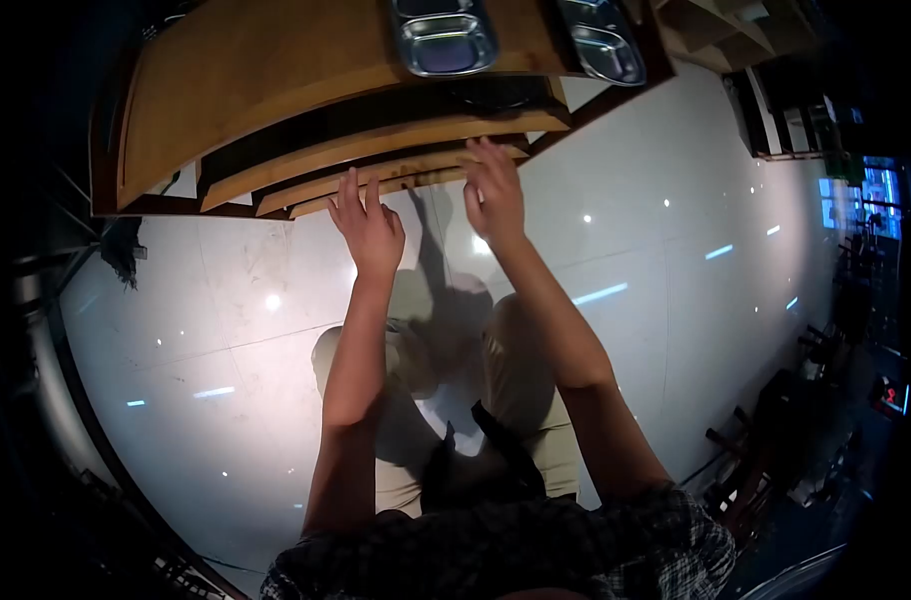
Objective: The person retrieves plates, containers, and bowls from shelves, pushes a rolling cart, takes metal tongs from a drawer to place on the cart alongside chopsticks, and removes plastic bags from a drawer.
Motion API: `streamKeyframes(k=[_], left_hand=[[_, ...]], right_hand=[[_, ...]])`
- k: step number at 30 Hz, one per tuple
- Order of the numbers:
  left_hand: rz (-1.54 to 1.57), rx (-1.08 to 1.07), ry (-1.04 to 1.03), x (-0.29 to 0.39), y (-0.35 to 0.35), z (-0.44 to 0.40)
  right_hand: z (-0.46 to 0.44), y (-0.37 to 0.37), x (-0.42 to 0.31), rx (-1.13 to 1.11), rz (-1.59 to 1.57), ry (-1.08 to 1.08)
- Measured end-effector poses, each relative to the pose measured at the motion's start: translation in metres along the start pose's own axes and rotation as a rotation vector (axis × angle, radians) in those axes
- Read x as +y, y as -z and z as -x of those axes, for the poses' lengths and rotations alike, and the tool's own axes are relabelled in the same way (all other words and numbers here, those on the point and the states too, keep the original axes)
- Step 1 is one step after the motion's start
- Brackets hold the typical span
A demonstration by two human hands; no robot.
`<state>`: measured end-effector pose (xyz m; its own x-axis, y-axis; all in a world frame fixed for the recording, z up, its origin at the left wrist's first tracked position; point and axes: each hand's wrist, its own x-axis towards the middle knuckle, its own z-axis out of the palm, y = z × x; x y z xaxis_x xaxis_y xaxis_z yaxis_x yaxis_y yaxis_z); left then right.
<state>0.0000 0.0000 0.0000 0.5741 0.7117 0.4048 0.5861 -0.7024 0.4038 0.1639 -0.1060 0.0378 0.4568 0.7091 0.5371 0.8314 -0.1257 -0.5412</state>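
In the head view, a wooden cabinet (306, 55) with stacked drawer fronts stands before me. Its upper drawer (346, 148) is pulled partly out, showing a dark interior with a dark round object (491, 96) towards its right end. My left hand (369, 228) reaches up to the lower drawer front (361, 178), fingers extended and apart. Near the right part of the drawer fronts is my right hand (498, 193), its fingers stretched forward and the thumb bent. I cannot tell whether either hand touches the wood. No object shows in them.
Two shiny metal compartment trays, one mid-top (446, 45) and one at the right (606, 50), lie on the cabinet. My bent knees are close below the drawers, above a glossy pale floor (226, 330). Shelving (776, 110) stands at the right, with dark furniture (776, 440) below.
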Motion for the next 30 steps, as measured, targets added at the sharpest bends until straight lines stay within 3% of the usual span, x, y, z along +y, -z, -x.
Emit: streamKeyframes(k=[2, 3, 5, 9, 14, 17, 19, 20, 22, 30], left_hand=[[0.048, -0.088, -0.064, -0.007, 0.013, 0.035], [0.044, 0.013, -0.155, 0.035, 0.016, -0.024], [0.149, -0.109, 0.009, 0.086, 0.063, 0.008], [0.199, -0.246, -0.09, 0.173, 0.163, -0.01], [0.196, -0.39, -0.161, 0.3, 0.266, -0.053], [0.208, -0.427, -0.139, 0.344, 0.297, -0.061], [0.387, -0.749, 0.033, 0.355, 0.298, -0.066], [0.375, -0.742, 0.044, 0.362, 0.3, -0.077], [0.366, -0.651, -0.131, 0.377, 0.31, -0.089], [0.432, -0.519, 0.059, 0.381, 0.299, -0.143]], right_hand=[[0.051, 0.001, -0.041, -0.065, -0.089, -0.235], [0.018, 0.032, -0.026, 0.055, -0.165, -0.305], [0.059, 0.093, -0.068, 0.044, -0.271, -0.57], [0.104, 0.187, -0.139, -0.046, -0.293, -0.598], [0.07, 0.361, -0.207, -0.063, -0.225, -0.872], [0.061, 0.421, -0.2, 0.058, -0.072, -0.751], [0.053, 0.449, -0.188, 0.075, -0.043, -0.754], [0.05, 0.454, -0.177, 0.094, -0.043, -0.753], [0.04, 0.47, -0.162, 0.103, -0.072, -0.744], [-0.052, 0.464, -0.109, -0.078, -0.265, -0.658]])
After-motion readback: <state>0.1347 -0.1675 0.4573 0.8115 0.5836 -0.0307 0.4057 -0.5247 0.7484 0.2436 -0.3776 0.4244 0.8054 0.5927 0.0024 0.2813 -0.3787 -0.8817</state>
